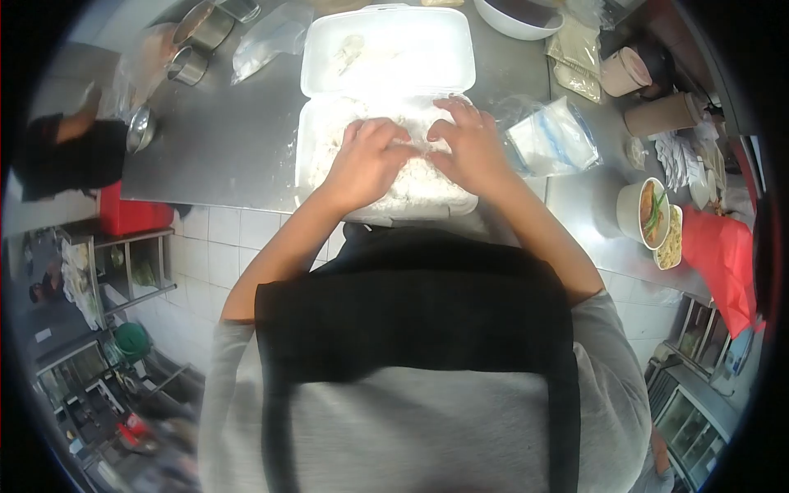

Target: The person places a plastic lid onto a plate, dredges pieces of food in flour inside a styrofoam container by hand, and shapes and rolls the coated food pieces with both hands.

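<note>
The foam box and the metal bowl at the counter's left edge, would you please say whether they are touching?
Apart: the head view shows a wide stretch of bare steel counter between the foam box and the metal bowl.

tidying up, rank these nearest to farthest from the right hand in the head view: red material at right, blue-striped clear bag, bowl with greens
1. Blue-striped clear bag: just right of the right hand
2. Bowl with greens: farther right
3. Red material: far right
</note>
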Tool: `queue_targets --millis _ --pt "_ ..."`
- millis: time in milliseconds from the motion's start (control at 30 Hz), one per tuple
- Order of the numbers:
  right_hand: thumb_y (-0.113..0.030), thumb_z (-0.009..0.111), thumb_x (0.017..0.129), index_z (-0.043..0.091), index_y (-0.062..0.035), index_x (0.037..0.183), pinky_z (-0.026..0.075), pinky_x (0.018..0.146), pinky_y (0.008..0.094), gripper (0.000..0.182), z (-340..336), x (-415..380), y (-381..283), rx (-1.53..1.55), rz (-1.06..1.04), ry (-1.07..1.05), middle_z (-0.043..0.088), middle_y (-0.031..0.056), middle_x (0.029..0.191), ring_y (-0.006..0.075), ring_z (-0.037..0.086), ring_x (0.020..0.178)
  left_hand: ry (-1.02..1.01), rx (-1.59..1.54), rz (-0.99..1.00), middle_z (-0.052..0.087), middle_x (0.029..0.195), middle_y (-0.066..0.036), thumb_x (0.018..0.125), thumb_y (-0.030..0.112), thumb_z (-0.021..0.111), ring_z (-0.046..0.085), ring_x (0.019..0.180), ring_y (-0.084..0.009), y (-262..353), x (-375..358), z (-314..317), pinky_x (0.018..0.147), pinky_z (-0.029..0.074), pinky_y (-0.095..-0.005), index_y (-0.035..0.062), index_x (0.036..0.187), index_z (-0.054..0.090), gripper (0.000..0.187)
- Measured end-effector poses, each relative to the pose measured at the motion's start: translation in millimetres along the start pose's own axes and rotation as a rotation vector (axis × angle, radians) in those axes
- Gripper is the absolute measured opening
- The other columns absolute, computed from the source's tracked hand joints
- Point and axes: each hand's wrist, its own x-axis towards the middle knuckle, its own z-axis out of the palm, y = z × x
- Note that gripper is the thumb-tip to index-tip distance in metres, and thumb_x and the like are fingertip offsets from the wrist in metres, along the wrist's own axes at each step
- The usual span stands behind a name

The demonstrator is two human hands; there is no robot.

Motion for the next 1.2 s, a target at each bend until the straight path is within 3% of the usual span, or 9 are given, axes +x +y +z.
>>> queue_targets --millis 267,433,533,633,767,1200 --pt "-0.02 0.078 0.073 0.066 -0.0135 0.094 0.031 0.106 0.0523 0.025 -1 8 1 -0.041 0.033 -0.023 0.05 0.0123 0.137 0.033 0.039 0.136 -0.021 0.026 -0.234 0.058 0.109 -0.001 0.073 0.022 0.079 0.05 0.113 -0.0239 -3 23 13 0.096 0.033 -0.0497 0.0173 0.09 0.07 0.02" --pt "-0.014 0.075 0.075 0.07 -0.0189 0.089 0.031 0.107 0.0527 0.016 -9 9 9 0.006 -0.07 -0.027 0.049 0.0086 0.14 0.0327 0.039 0.137 0.012 0.096 -0.244 0.057 0.105 0.0 0.074 0.027 0.077 0.049 0.112 -0.0216 -3 26 18 0.096 0.033 -0.0507 0.0187 0.088 0.072 0.017" --pt "-0.009 0.071 0.076 0.074 -0.0231 0.089 0.03 0.11 0.0538 0.02 -7 3 15 -0.054 -0.203 -0.141 0.047 0.0044 0.144 0.0311 0.036 0.139 -0.003 0.049 -0.216 0.059 0.108 0.0 0.077 0.027 0.075 0.049 0.115 -0.0215 -7 24 22 0.098 0.032 -0.051 0.0208 0.09 0.073 0.015" --pt "-0.005 0.067 0.076 0.076 -0.0256 0.094 0.027 0.113 0.0544 0.029 -15 0 20 0.006 -0.187 -0.143 0.046 0.0013 0.146 0.0296 0.035 0.141 -0.051 0.001 -0.141 0.06 0.113 0.001 0.079 0.026 0.073 0.048 0.117 -0.0212 -12 20 22 0.1 0.031 -0.0509 0.0224 0.092 0.074 0.014" --pt "-0.002 0.065 0.075 0.076 -0.0264 0.096 0.026 0.114 0.0552 0.034 -17 -1 20 -0.003 -0.243 -0.178 0.045 0.0 0.147 0.0289 0.034 0.142 -0.12 0.028 -0.149 0.059 0.121 0.003 0.077 0.021 0.075 0.047 0.12 -0.023 -10 20 16 0.1 0.033 -0.0515 0.0232 0.095 0.073 0.018" --pt "-0.002 0.057 0.081 0.077 -0.026 0.097 0.022 0.116 0.0551 0.035 -32 10 24 -0.111 -0.384 -0.234 0.047 -0.0006 0.147 0.0248 0.033 0.142 -0.116 0.033 -0.132 0.059 0.122 0.002 0.078 0.023 0.075 0.047 0.119 -0.0223 -14 24 16 0.1 0.031 -0.0501 0.0264 0.093 0.073 0.016"
